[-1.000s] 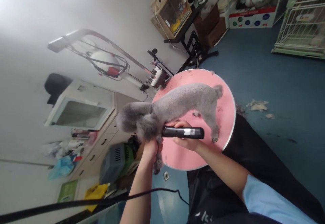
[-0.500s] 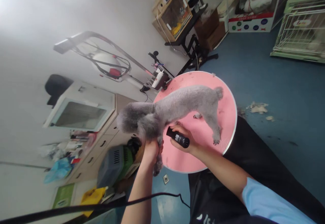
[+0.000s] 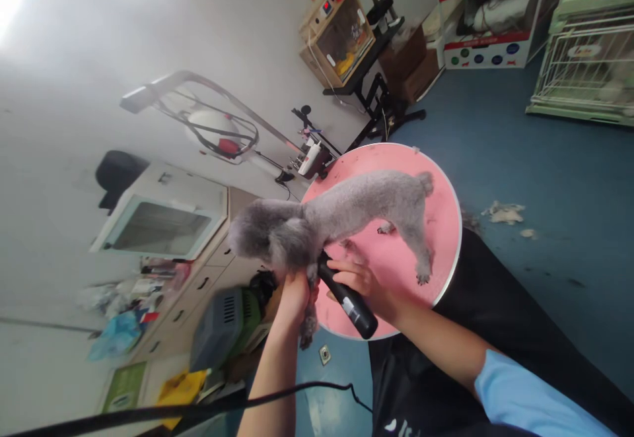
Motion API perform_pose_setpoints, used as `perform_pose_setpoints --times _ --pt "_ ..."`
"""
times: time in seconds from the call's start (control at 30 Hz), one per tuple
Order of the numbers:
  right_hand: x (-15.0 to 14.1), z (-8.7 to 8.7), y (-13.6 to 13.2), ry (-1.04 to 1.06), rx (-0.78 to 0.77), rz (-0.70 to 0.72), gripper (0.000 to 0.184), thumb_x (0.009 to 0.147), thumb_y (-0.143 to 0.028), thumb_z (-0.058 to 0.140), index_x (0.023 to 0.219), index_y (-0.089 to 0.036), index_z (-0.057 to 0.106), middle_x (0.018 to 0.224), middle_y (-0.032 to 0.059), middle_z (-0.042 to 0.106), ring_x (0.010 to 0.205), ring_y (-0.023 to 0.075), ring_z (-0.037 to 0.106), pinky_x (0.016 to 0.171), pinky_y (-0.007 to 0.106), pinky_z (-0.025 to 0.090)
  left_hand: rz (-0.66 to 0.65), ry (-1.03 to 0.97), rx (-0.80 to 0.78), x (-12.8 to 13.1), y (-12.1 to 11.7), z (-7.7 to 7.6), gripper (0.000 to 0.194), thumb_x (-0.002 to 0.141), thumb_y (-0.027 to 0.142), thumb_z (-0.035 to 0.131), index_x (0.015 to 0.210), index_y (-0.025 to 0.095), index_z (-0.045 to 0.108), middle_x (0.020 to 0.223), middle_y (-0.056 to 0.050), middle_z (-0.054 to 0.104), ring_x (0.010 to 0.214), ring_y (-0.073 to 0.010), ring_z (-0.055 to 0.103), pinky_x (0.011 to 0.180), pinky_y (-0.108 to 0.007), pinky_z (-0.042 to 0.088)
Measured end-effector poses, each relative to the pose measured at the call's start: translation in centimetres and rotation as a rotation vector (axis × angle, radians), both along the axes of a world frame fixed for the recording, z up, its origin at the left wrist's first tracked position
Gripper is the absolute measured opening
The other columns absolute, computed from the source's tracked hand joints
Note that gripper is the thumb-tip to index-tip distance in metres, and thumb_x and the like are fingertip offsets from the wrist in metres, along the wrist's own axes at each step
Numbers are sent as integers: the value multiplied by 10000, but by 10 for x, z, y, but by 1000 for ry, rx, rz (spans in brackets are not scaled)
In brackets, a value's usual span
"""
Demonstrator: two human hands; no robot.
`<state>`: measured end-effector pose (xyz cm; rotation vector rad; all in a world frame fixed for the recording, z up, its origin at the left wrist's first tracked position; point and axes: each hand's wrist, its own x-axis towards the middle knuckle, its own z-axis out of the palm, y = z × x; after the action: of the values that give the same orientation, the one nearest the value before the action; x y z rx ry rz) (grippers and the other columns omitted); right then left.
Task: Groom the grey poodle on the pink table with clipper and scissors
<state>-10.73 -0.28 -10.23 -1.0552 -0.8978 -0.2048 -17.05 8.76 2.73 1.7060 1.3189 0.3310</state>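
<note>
Well, from the head camera, a grey dog [image 3: 366, 202] stands on a round pink table [image 3: 442, 245], its head towards the left of the view and its short tail towards the right. The person's two hands are apart from each other, each busy with its own hold. The left hand [image 3: 296, 295] is closed around a front leg [image 3: 309, 321] just below the dog's head, the paw hanging past the fingers at the table's edge. The right hand [image 3: 360, 281] has its fingers wrapped round a black clipper [image 3: 351, 302] with a pale label, which slants so that its working end meets the dog near the top of that front leg; whether the blade touches skin or only fur is too small to tell. A light-blue sleeve [image 3: 520, 384] covers the upper right arm, and a black apron [image 3: 411, 364] lies beneath it. Below left, a dark cord [image 3: 198, 407] crosses in front of the left forearm. On the blue floor [image 3: 495, 146], beyond the table, lies a pale clump of hair [image 3: 504, 212]
</note>
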Motion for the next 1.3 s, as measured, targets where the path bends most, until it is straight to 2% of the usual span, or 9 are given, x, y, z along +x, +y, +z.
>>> perform_pose_setpoints --times 0.13,0.27,0.33,0.53,0.73,0.9,1.03,1.17,1.3 --pt "-4 0 4 -5 -120 -14 191 873 -318 683 1052 -256 661 1274 96 688 1035 235 722 873 366 614 -30 23 12 2 -4 5 394 765 539 532 582 212 411 417 29 407 315 -67 284 341 -199 195" --pt "-8 -1 12 -141 -32 -126 238 882 -306 683 1101 -232 626 1266 108 690 1025 209 722 812 302 620 -58 83 62 1 -5 9 407 781 528 488 543 203 429 392 26 378 314 -76 293 345 -211 198" --pt "-7 -2 15 -191 -56 -174 240 902 -288 657 1133 -231 622 1291 118 672 1038 206 715 819 298 618 -59 73 68 1 -5 10 379 786 492 482 548 199 442 399 25 391 319 -77 293 348 -212 201" --pt "-12 -7 16 -65 -251 -183 264 904 -228 612 1168 -212 615 1232 134 675 1088 237 685 906 355 604 -23 56 49 0 -3 6 301 816 373 421 564 208 425 401 24 411 301 -80 276 333 -211 190" --pt "-10 -6 25 -62 -157 -143 242 910 -214 590 1151 -210 610 1278 145 645 1107 234 672 926 370 587 -46 47 45 -1 -4 8 312 838 357 430 570 199 432 401 24 405 313 -85 310 337 -203 211" --pt "-4 -6 15 128 -58 -157 328 849 -274 678 1156 -233 568 1165 120 681 1082 249 676 925 408 572 -31 1 -4 -6 -6 9 321 842 435 444 620 205 411 432 43 404 313 -64 263 342 -195 174" --pt "2 5 2 182 4 -213 350 813 -303 729 1107 -263 544 1205 107 662 1151 256 639 966 441 538 -13 -13 -13 -9 -6 5 343 822 509 462 664 208 413 432 51 407 325 -65 282 352 -191 185" --pt "8 22 1 238 -98 -173 289 818 -341 718 1044 -254 562 1109 98 692 1063 260 668 904 438 552 -29 -24 -10 -10 -4 0 347 777 536 516 727 200 442 459 58 438 343 -60 301 367 -181 192" --pt "21 38 -7 283 -21 -193 323 798 -330 722 1057 -263 540 1114 75 682 1032 229 669 891 400 549 -41 -27 -35 -10 -4 -1 342 792 526 499 700 207 414 446 59 428 331 -53 279 365 -181 172"
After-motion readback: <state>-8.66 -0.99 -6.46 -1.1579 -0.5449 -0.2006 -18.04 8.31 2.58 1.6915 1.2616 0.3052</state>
